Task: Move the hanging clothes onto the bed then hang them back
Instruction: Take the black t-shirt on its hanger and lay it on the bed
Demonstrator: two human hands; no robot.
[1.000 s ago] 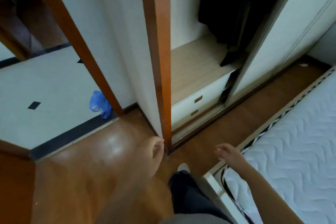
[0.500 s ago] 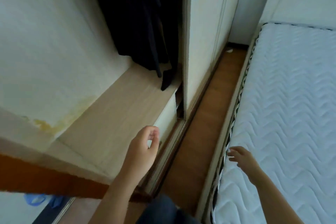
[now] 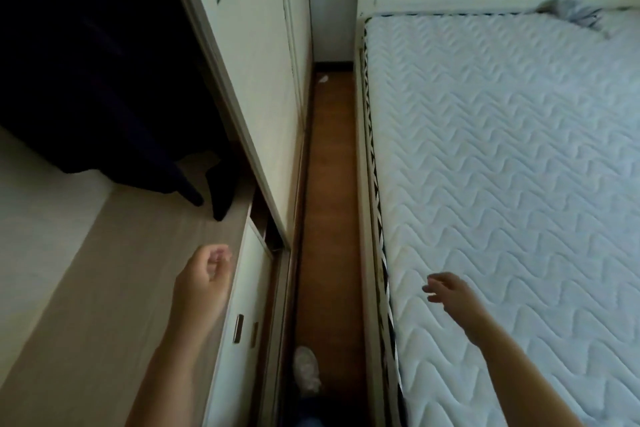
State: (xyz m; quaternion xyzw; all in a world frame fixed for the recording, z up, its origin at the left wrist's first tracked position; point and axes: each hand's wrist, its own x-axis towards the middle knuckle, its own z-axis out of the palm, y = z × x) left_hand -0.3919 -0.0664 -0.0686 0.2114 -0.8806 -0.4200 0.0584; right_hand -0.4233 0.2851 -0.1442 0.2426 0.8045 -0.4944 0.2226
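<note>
Dark clothes (image 3: pixel 114 87) are hung inside the wardrobe, hems near the shelf (image 3: pixel 114 281). Left hand (image 3: pixel 204 282) is loosely curled, nothing held; right hand (image 3: pixel 450 295) is spread open over the bed (image 3: pixel 519 166).

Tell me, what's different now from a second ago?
The person has stepped up along the wardrobe, so the view has swung from the doorway to the dark hanging clothes and the bed. The left hand has risen over the wardrobe shelf, the right hand over the mattress. Nothing was taken or let go: both hands stay empty, the clothes still hang.
</note>
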